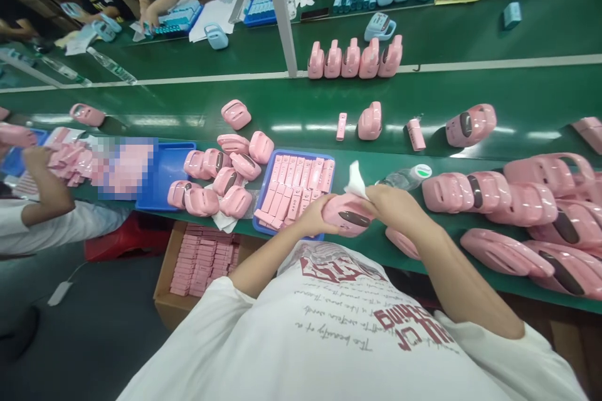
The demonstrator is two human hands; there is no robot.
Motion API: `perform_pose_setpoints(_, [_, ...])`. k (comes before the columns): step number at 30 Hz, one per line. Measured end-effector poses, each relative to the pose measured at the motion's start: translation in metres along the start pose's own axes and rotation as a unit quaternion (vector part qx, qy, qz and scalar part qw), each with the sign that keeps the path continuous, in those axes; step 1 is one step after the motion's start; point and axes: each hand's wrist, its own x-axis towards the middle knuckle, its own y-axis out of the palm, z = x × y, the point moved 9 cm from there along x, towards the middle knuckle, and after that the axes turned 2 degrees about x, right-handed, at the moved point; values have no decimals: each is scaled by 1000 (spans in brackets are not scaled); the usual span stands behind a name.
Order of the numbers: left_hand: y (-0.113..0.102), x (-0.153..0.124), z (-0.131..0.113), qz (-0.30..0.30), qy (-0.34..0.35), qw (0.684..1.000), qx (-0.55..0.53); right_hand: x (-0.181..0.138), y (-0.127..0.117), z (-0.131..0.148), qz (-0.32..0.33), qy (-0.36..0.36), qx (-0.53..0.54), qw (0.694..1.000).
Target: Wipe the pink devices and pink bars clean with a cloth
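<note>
White T-shirt (329, 338) fills the foreground, and both forearms rise from it to meet just over the near edge of the green counter (376, 166). That edge runs slantwise under the wrists, so the hands hang half over the counter and half over the drop to the floor.

Between the hands sits a pink casing (347, 218), lifted clear of the counter. The left hand (316, 216) cups its left end from below with the fingers curled around it. The right hand (390, 203) is closed over the right end, wrist bent downward, and pinches a white cloth (355, 182) against the casing's top; the cloth's free corner sticks up.

Room is tight. Just left of the left hand lies a blue tray (264, 191) packed with flat pink parts, its near corner at the counter's edge. Further left is a loose cluster of pink casings (221, 185), touching one another. Just below the right wrist a pink shell (402, 241) lies on the counter near the edge. Right of the right hand a heap of pink casings (540, 225) crowds the surface up to the edge. A water bottle (404, 177) lies on its side just beyond the right hand. The only bare strip is the green between bottle and tray, and the belt (423, 100) farther out. Under the counter, left of the left elbow, a cardboard box (202, 260) holds stacked pink parts.
</note>
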Motion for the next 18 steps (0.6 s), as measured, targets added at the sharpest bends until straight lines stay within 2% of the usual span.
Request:
perform_pose_setpoints(2, [15, 4, 7, 45, 25, 999, -15, -3, 19, -5, 79, 12, 11, 997])
perform_pose_setpoints(5, [20, 11, 15, 38, 58, 997, 40, 0, 41, -17, 98, 70, 64, 991])
perform_pose_setpoints(7, [8, 14, 25, -19, 30, 989, 146, 6, 50, -35, 64, 151, 90, 982])
perform_pose_setpoints(9, [-14, 13, 35, -82, -29, 968, 236, 13, 54, -55, 20, 234, 113, 966])
perform_pose_setpoints(11, [-35, 9, 43, -125, -83, 950, 275, 22, 58, -72, -14, 295, 135, 946])
perform_pose_setpoints(14, [-54, 16, 47, -141, -126, 935, 298, 40, 66, -89, -34, 335, 148, 930])
perform_pose_setpoints(18, [-60, 55, 44, -131, -149, 930, 310, 54, 73, -99, -33, 348, 140, 926])
